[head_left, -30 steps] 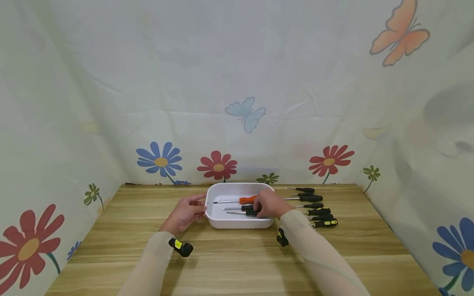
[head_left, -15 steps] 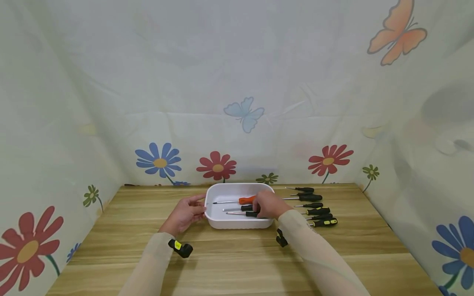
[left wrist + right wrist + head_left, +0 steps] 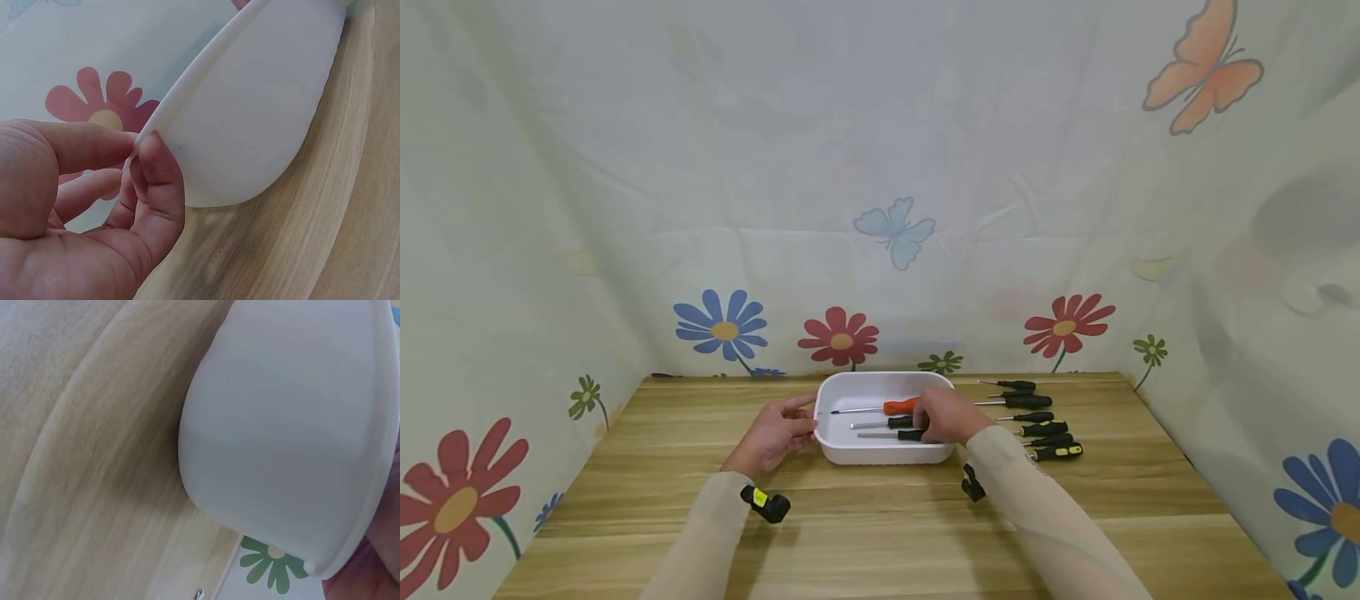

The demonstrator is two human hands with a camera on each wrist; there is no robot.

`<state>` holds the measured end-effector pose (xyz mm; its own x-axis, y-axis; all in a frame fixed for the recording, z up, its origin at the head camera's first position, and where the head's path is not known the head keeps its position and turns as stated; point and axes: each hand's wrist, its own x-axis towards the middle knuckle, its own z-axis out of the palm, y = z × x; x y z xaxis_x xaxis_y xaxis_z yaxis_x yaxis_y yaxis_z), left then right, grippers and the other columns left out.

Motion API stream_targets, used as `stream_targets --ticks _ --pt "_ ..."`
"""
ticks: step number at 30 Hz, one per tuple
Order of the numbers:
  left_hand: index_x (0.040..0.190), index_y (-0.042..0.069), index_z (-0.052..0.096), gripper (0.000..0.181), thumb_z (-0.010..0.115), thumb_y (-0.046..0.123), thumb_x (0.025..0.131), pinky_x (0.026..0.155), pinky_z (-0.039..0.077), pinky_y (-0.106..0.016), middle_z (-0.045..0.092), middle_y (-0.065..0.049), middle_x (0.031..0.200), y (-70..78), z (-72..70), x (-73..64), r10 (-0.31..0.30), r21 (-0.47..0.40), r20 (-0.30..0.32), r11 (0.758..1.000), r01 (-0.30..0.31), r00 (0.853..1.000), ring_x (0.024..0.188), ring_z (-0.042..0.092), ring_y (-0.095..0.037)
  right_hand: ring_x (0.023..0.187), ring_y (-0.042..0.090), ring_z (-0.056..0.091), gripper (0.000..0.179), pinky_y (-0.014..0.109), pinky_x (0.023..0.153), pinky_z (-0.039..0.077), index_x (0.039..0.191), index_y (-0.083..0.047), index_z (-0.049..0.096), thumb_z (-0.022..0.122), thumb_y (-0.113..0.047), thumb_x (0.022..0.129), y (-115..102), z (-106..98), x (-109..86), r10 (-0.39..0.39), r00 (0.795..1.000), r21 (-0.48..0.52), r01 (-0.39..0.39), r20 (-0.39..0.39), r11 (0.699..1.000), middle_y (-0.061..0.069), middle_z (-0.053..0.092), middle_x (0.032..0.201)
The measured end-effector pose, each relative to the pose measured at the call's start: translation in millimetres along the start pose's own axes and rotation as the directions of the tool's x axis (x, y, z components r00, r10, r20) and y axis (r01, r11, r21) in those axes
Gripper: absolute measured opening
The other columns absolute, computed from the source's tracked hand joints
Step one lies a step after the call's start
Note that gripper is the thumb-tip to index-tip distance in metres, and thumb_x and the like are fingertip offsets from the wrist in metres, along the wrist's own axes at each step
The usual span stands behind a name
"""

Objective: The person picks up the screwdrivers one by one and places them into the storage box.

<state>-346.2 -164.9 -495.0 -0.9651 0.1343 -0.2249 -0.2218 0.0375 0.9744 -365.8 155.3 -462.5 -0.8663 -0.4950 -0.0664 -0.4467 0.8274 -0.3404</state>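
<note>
The left hand [image 3: 775, 434] pinches the white box [image 3: 883, 455], which sits on the bench [image 3: 857, 537]. The right hand [image 3: 952, 414] is inside it, at the front black screwdriver [image 3: 911, 435]; I cannot tell if its grip holds that.

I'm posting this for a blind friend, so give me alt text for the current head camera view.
A person's right hand reaches into a white tray of screwdrivers while the left hand grips its left end. Other screwdrivers lie to the right on a wooden table, before a flower-and-butterfly backdrop.
</note>
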Motion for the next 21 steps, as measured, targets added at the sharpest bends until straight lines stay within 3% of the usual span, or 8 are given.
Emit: stream_targets --ticks 5,13,21 --pt "0.151 0.011 0.052 0.058 0.064 -0.003 0.096 0.086 0.061 -0.036 0.059 -0.024 0.123 -1.3 -0.7 0.6 0.004 -0.003 0.004 1.000 -0.004 1.000 0.084 0.065 -0.020 0.080 0.018 0.059 0.011 0.032 0.078 0.055 0.086 -0.012 0.080 0.087 -0.007 0.078 0 -3 -2.5 -0.010 1.000 0.036 0.010 -0.007 0.999 -0.002 0.071 0.084" --pt "0.151 0.012 0.053 0.057 0.064 -0.002 0.097 0.089 0.061 -0.038 0.058 -0.024 0.125 0.2 -1.6 -1.0 -0.011 -0.003 -0.005 1.000 0.011 1.000 0.086 0.065 -0.022 0.077 0.011 0.061 0.009 0.032 0.076 0.057 0.088 -0.007 0.080 0.085 -0.006 0.080 7 -7 -5.5 -0.096 0.993 0.036 0.099 -0.071 0.994 -0.003 0.072 0.083" --pt "0.151 0.013 0.053 0.058 0.065 -0.002 0.096 0.090 0.061 -0.038 0.059 -0.024 0.124 0.2 -1.1 -1.7 -0.006 -0.002 0.000 1.000 0.006 1.000 0.086 0.065 -0.022 0.073 0.006 0.063 0.011 0.025 0.070 0.057 0.089 -0.004 0.080 0.084 -0.007 0.080 16 -19 -15.7 -0.183 0.969 0.094 0.201 -0.169 0.975 0.000 0.075 0.084"
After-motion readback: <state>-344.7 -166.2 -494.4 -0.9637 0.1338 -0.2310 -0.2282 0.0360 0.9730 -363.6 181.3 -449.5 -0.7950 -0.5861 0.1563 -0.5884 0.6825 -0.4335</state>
